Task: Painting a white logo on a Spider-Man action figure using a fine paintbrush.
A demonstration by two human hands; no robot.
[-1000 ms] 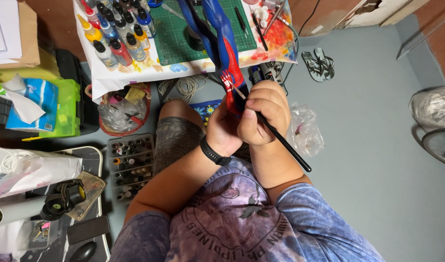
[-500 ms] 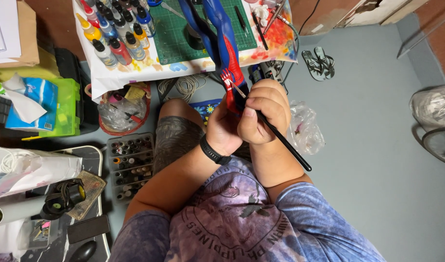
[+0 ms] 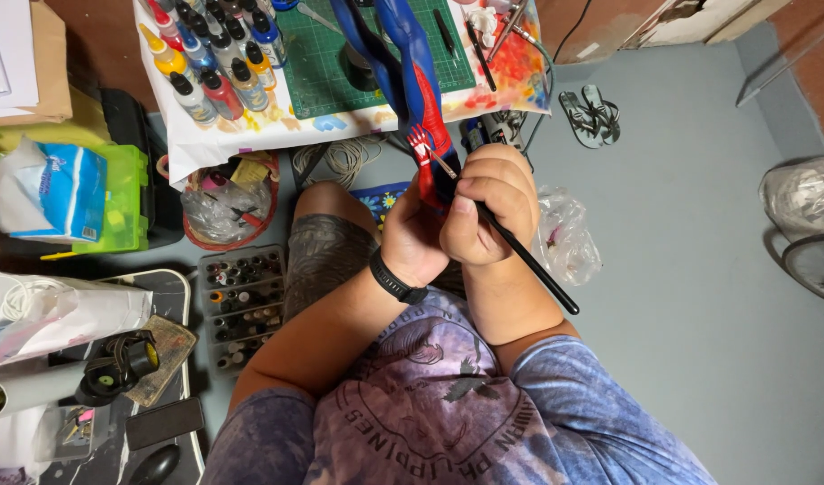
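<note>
A grey floor spreads under a seated person, with a paint-smeared table beyond the knees. Nearest, the left hand, black band at the wrist, is wrapped around the lower end of a red-and-blue figure. Just beside the figure, the right hand pinches a thin black brush, its tip touching the figure's red hand. Most of the figure looks already coloured; only fine detail seems left. Past the figure, paint bottles crowd beside a green cutting mat.
</note>
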